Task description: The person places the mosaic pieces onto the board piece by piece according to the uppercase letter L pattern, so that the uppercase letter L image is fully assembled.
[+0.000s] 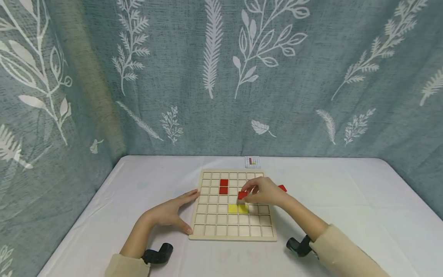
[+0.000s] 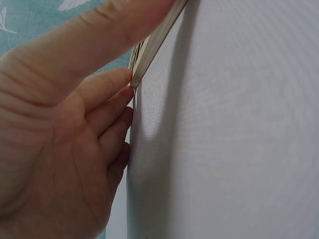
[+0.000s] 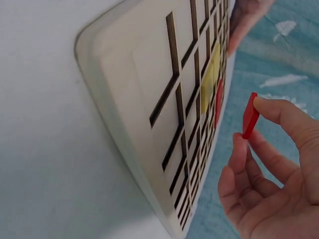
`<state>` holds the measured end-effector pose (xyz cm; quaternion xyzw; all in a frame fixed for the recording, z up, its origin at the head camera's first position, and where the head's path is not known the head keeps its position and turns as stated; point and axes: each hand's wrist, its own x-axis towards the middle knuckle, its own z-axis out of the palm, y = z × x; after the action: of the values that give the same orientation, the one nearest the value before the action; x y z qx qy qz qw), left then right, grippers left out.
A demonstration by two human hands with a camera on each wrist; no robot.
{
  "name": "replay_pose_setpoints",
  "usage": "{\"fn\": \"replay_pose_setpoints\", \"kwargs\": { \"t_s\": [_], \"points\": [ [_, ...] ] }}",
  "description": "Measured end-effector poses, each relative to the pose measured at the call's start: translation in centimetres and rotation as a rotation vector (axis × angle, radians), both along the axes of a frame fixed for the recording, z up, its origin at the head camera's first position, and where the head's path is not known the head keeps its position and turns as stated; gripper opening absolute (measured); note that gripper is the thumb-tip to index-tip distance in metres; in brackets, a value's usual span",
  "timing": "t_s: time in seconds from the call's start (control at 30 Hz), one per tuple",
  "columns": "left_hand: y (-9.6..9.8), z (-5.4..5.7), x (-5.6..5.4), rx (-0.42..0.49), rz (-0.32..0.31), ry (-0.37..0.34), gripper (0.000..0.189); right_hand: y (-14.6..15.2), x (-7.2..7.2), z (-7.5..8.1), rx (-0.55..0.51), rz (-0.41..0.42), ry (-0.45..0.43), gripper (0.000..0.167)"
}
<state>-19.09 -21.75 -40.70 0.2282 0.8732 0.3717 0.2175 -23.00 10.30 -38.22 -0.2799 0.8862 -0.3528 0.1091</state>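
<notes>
A light wooden grid board (image 1: pixel 232 237) lies on the white table. Two red square tiles (image 1: pixel 223 186) sit one behind the other in its cells, left of the middle. Two yellow square tiles (image 1: pixel 238 209) lie side by side nearer the front. My right hand (image 1: pixel 263 191) pinches another red tile (image 3: pixel 250 115) between thumb and fingers, held above the board just behind the yellow pair. At the board's left edge rests my left hand (image 1: pixel 169 211), fingers extended and thumb spread toward the front corner, touching the frame.
A small pattern card (image 1: pixel 252 162) with a printed grid lies behind the board near the table's back edge. One more red tile (image 1: pixel 282 188) shows right of the board, partly hidden by my right hand. A leaf-patterned curtain (image 1: pixel 221 77) hangs around the table.
</notes>
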Motion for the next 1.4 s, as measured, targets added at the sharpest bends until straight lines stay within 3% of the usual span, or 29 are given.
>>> {"fn": "replay_pose_setpoints", "kwargs": {
  "t_s": [0.5, 0.9, 1.4],
  "points": [
    [0.2, 0.3, 0.1, -0.004, 0.006, 0.003, 0.108, -3.5, -0.5, 0.1, 0.110, 0.024, 0.036, 0.021],
    [0.1, -0.1, 0.0, -0.009, 0.007, 0.000, 0.109, -5.3, -0.6, -0.6, 0.274, 0.053, 0.185, 0.024],
    [0.1, -0.1, 0.0, -0.003, 0.005, -0.005, 0.108, -6.2, -0.2, -0.9, 0.267, 0.060, 0.207, 0.022]
  ]
}}
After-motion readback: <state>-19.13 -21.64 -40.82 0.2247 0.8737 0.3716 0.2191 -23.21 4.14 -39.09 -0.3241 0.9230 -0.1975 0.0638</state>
